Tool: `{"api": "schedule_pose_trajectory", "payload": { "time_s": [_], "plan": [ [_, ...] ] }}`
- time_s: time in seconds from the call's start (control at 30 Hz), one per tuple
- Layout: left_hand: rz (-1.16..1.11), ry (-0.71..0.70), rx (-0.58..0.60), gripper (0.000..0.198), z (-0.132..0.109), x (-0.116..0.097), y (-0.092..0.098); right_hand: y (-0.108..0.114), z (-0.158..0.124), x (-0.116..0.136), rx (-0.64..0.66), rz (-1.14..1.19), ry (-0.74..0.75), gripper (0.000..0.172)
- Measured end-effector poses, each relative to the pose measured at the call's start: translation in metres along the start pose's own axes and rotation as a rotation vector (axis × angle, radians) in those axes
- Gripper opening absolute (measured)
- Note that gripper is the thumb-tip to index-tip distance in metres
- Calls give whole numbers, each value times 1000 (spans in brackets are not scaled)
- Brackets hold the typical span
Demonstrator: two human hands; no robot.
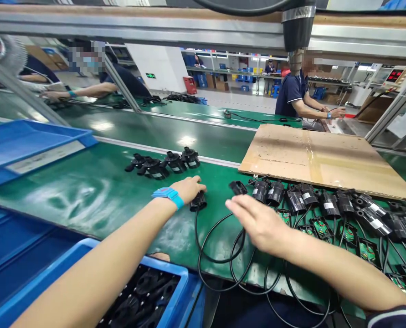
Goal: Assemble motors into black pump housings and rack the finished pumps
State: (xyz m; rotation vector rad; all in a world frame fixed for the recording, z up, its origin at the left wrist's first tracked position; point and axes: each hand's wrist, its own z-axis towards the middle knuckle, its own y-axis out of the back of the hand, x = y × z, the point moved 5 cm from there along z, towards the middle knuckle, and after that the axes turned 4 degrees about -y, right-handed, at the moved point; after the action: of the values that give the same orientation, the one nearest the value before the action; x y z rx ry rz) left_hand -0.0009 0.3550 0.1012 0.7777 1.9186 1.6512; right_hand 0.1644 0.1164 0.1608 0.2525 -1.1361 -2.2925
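Honestly, the left hand point(188, 189) has its grip curled round a black motor unit point(198, 203) over the green desk point(100, 200), probably steadying it with the cable point(198, 264) looped slack, but can't tell if the right hand point(260, 223) really holds the black housing point(238, 187).

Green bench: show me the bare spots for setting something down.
Bare: the broad stretch between the blue tray and left hand; a smaller gap between the far black units and cardboard. Crowded: the cardboard's near side, with more units, circuit boards and cables.
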Motion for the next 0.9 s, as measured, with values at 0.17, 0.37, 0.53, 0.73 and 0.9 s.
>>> {"api": "schedule_pose_trajectory", "payload": {
  "time_s": [0.17,0.37,0.53,0.73,0.9],
  "plan": [
    [-6,162,-181,54,-8,10,0,-61,-41,39,388,-6,39,40],
    [-117,94,-207,48,-12,17,-8,-79,-59,67,533,170,181,23],
    [-99,125,-323,54,1,33,14,-70,-75,75,640,289,283,24],
    [39,89,-430,49,41,50,45,-24,-67,46,542,381,157,32],
    [71,-59,-439,59,74,48,48,17,-41,-71,324,246,-330,21]
  ]
}}
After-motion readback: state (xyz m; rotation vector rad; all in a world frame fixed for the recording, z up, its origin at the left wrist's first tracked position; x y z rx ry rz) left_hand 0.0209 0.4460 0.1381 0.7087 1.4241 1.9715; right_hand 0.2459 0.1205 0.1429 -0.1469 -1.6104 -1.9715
